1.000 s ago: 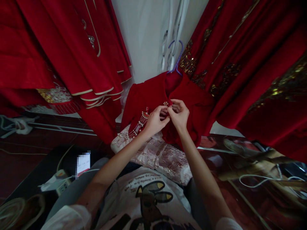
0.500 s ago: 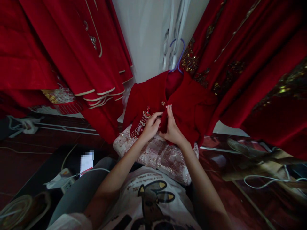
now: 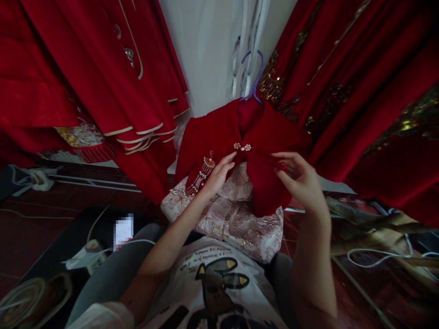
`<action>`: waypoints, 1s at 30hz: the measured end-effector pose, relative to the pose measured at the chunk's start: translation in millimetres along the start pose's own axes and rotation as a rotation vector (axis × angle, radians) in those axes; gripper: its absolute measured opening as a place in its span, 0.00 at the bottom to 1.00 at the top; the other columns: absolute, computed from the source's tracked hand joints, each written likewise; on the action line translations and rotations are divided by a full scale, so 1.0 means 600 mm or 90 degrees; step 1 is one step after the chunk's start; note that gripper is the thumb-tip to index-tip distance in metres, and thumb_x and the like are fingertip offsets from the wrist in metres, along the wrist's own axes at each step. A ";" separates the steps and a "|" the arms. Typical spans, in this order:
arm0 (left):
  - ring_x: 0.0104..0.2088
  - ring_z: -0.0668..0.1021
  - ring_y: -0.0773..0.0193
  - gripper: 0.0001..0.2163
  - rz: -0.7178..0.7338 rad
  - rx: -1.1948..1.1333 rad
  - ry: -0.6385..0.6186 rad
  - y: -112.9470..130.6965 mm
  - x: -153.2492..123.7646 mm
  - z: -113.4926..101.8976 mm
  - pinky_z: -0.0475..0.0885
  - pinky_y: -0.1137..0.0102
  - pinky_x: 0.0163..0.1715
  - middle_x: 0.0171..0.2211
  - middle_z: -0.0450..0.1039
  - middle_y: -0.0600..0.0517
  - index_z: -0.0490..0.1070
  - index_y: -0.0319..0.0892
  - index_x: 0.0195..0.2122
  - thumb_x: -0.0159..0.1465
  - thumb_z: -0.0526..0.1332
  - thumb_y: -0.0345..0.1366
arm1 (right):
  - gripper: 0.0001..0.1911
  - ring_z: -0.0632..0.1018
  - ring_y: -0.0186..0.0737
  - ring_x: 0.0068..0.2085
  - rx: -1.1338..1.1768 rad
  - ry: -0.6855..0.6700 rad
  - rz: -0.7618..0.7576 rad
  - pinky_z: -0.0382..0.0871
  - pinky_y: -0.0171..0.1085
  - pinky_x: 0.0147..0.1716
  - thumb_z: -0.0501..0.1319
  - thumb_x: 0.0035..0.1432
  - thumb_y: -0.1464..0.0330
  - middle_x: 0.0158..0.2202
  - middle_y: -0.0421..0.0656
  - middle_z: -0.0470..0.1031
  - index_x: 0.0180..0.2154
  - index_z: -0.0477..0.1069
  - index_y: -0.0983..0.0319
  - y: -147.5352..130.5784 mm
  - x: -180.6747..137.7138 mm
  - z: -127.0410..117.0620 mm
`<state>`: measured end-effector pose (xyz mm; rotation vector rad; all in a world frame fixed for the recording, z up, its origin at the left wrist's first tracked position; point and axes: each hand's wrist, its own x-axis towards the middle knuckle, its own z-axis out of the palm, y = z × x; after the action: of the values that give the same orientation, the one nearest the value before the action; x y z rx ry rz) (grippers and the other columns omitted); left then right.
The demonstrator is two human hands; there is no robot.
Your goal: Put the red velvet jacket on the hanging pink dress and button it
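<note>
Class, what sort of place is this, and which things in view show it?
Probably a dress shop or garment workroom: red garments hang at the left, gold-trimmed ones hang at the right, and between them is a red jacket on a purple hanger.

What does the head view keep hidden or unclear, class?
In the head view:
Hanger: ends covered by the red jacket.
Shirt print: lower part cut off by the bottom edge.
Red clothes: tops cut off by the top edge.
Red bit at the right hand: too small to identify.
</note>
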<state>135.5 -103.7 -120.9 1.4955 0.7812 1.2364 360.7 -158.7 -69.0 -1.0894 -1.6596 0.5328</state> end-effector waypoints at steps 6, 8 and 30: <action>0.60 0.72 0.57 0.15 0.037 0.027 0.014 0.003 -0.009 0.009 0.71 0.61 0.55 0.60 0.69 0.49 0.71 0.47 0.53 0.67 0.54 0.39 | 0.16 0.78 0.40 0.43 0.048 -0.099 -0.041 0.76 0.38 0.42 0.62 0.59 0.70 0.45 0.44 0.76 0.49 0.72 0.54 -0.063 -0.028 -0.005; 0.48 0.78 0.60 0.12 0.062 0.047 0.062 0.009 -0.016 -0.001 0.76 0.68 0.42 0.51 0.76 0.47 0.74 0.44 0.46 0.66 0.55 0.38 | 0.20 0.78 0.38 0.42 0.048 -0.178 -0.045 0.76 0.37 0.39 0.62 0.59 0.71 0.46 0.43 0.76 0.53 0.71 0.53 -0.074 -0.031 0.008; 0.35 0.81 0.66 0.09 0.105 0.113 0.221 -0.012 0.002 -0.108 0.75 0.68 0.42 0.33 0.78 0.52 0.69 0.42 0.40 0.58 0.63 0.34 | 0.12 0.80 0.36 0.39 0.134 -0.096 -0.011 0.76 0.37 0.43 0.60 0.63 0.62 0.43 0.44 0.79 0.46 0.75 0.59 0.001 0.026 0.186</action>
<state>74.6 -82.0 -129.2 1.5300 1.0339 1.6134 257.8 -127.1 -102.6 -0.8990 -1.6968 0.7759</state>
